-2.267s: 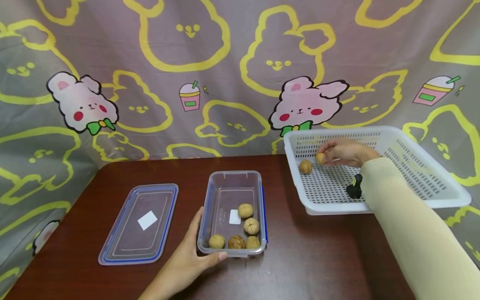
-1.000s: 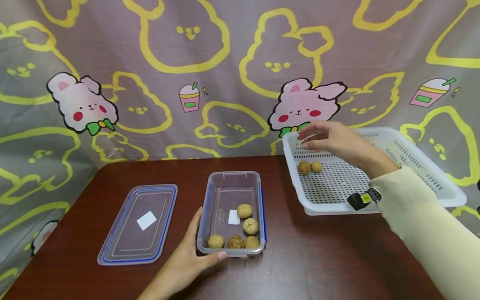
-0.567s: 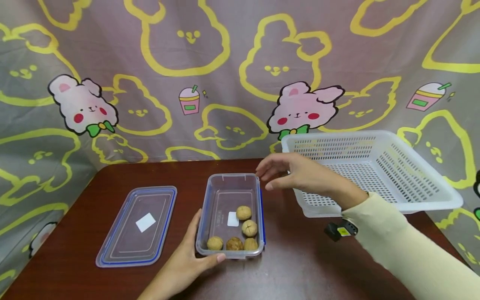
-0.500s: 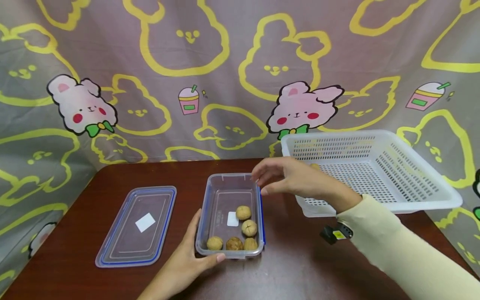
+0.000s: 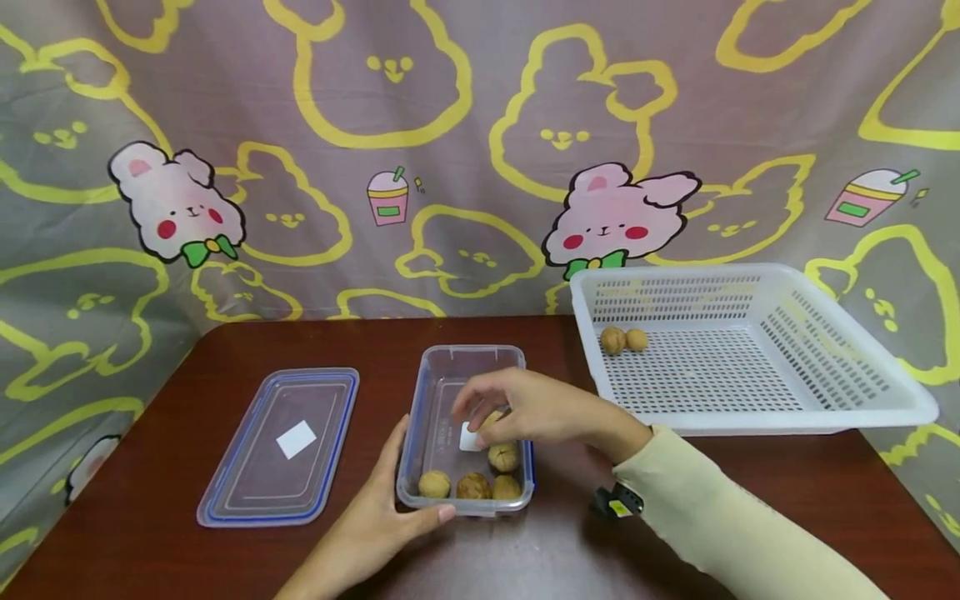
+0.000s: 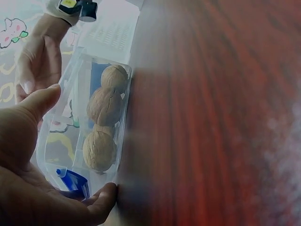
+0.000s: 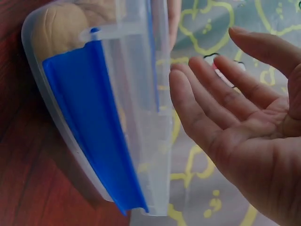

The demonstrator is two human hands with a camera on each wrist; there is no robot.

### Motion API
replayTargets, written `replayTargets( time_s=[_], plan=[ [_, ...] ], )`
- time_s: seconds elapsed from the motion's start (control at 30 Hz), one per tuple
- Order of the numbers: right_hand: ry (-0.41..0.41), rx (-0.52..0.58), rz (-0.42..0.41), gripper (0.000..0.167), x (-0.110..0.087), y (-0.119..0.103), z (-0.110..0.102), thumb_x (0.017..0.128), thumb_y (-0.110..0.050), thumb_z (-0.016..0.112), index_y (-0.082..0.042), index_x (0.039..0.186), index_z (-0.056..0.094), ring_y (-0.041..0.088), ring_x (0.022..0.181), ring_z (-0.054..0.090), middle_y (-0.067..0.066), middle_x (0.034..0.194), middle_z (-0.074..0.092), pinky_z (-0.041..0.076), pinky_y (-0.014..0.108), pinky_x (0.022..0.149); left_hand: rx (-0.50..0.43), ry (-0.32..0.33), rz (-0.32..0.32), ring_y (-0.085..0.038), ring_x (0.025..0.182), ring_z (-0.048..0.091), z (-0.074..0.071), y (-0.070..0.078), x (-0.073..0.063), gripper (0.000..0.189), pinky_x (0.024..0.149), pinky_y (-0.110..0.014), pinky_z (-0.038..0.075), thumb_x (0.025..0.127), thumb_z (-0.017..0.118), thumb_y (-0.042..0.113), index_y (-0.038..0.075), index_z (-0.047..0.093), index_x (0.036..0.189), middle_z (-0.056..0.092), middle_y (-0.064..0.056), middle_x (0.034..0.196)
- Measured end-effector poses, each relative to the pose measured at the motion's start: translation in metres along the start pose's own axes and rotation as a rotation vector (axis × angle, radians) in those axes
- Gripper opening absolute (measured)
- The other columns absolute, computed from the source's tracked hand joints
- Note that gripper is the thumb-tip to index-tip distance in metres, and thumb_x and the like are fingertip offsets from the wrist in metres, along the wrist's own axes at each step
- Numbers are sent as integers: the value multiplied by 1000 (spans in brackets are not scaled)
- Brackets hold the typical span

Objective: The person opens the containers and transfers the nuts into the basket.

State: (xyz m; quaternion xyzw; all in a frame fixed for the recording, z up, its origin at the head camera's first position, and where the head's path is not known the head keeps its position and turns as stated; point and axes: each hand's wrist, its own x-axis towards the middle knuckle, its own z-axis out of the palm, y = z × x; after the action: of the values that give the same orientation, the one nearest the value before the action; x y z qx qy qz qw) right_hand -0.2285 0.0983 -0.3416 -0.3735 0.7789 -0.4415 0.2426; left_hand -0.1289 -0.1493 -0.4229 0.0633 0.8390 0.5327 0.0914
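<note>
A clear plastic food container [image 5: 438,417] with blue side clips stands in the middle of the table, several walnuts [image 5: 473,485] inside along its front and right side. My left hand [image 5: 375,517] grips its front left corner, thumb over the front rim and fingers along the left wall. Over the container's right side hovers my right hand [image 5: 525,408], partly covering a walnut [image 5: 492,421]. In the right wrist view that hand [image 7: 235,108] holds nothing, its fingers loosely bent and apart beside the blue clip [image 7: 94,127].
To the left, the container's clear lid [image 5: 281,450] lies flat on the brown table [image 5: 555,533]. A white perforated basket [image 5: 750,417] sits at the back right, with two walnuts [image 5: 613,340] in its far left corner. A patterned curtain [image 5: 465,100] hangs behind.
My right hand left a walnut beside another in the basket, then moved left and down to the container with nothing held. My left hand keeps its grip on the container.
</note>
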Motion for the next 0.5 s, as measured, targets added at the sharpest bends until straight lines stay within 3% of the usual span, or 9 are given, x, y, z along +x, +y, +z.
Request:
replayTargets(
  time_s=[0.23,0.37,0.5],
  plan=[
    [-98,44,26,28,14,14,12,91,4,70,-2,119,70,29,108,72,17,118,72,58,27,89,-20,-2,-9,-38,146,44,3,0,-2,123,117,-64,35,81,91,33,20,6,169,39,-20,165],
    [-170,77,88,27,22,18,19,90,11,69,1,115,69,21,96,73,20,114,70,59,25,80,-27,1,13,-36,144,46,2,1,-2,123,117,-62,35,81,91,32,19,7,169,41,-20,164],
    [-223,29,137,27,28,18,24,89,11,71,-1,113,70,15,89,72,15,110,72,57,23,75,-25,4,28,-36,143,47,1,1,-2,123,117,-61,35,82,91,32,18,6,169,43,-21,163]
  ],
)
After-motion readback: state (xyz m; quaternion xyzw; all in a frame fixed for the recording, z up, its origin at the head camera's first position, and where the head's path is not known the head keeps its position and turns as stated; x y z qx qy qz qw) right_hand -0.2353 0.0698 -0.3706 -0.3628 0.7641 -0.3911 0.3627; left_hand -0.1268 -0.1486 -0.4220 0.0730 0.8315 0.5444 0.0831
